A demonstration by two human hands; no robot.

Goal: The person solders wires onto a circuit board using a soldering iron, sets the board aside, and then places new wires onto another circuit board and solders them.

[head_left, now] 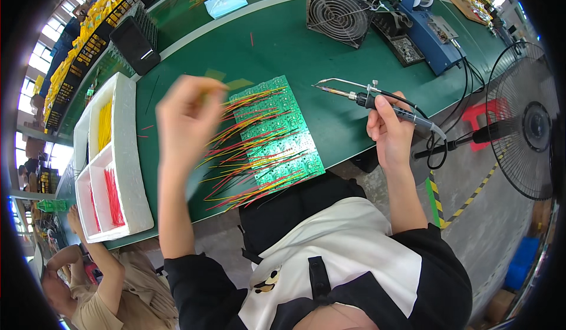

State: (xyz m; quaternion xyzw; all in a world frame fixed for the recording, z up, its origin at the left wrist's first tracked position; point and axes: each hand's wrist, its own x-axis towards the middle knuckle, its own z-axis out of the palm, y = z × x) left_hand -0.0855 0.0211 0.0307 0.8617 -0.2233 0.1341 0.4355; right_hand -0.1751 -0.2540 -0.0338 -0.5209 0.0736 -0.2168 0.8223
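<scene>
My right hand (390,126) grips a soldering iron (368,101) with a thin curved metal guide clamped along it; its tip points left, right of the circuit boards. A green panel of circuit boards (300,135) lies on the table before me. Rows of red, yellow and black wires (247,132) stick out from it to the left. Blurred by motion, my left hand (191,115) is raised near the panel's upper left corner. Its fingers are curled in a pinch; whatever they hold, if anything, I cannot make out.
A white foam tray (138,197) at left holds yellow wires (105,126) and red wires (113,200). Further back stand a black box fan (339,15) and a blue soldering station (427,38). A round fan (525,126) stands right; another person (112,283) sits lower left.
</scene>
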